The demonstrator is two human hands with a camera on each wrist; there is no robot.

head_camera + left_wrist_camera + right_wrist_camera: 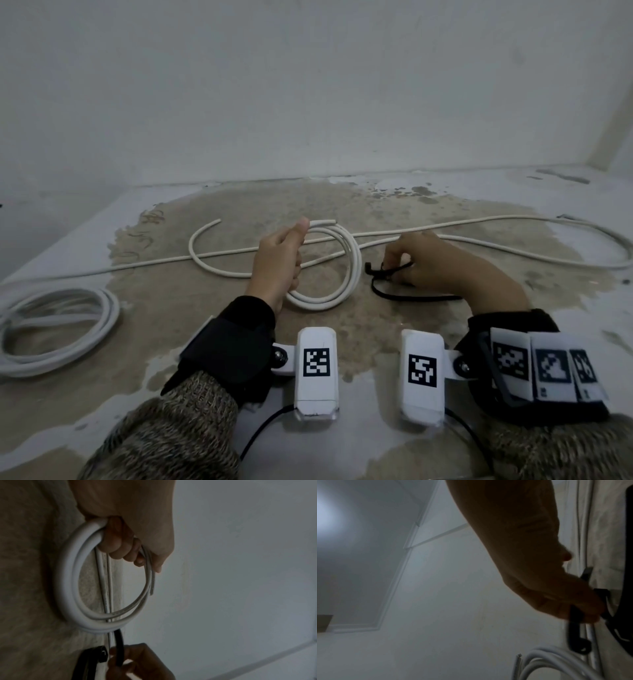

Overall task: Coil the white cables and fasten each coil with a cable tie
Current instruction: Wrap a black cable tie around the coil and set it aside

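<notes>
Our left hand [279,260] grips the springy white coil [337,270]; our right hand [416,262] pinches a limp black cable tie [387,269]. Bind beside the gripped spot.

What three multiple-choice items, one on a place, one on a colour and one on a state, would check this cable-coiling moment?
1. Where does the finished coil lie?
A. At the left edge of the floor
B. Against the far wall
C. Under the right hand

2. What colour is the cable tie?
A. White
B. Black
C. Red

3. What is the left hand doing?
A. Resting flat on the floor
B. Gripping a small coil
C. Pointing at the wall

Answers: 1 A, the head view shows it lying apart at the left. 2 B, the strip pinched by the right hand is black. 3 B, the left wrist view shows fingers curled round the loops.
</notes>
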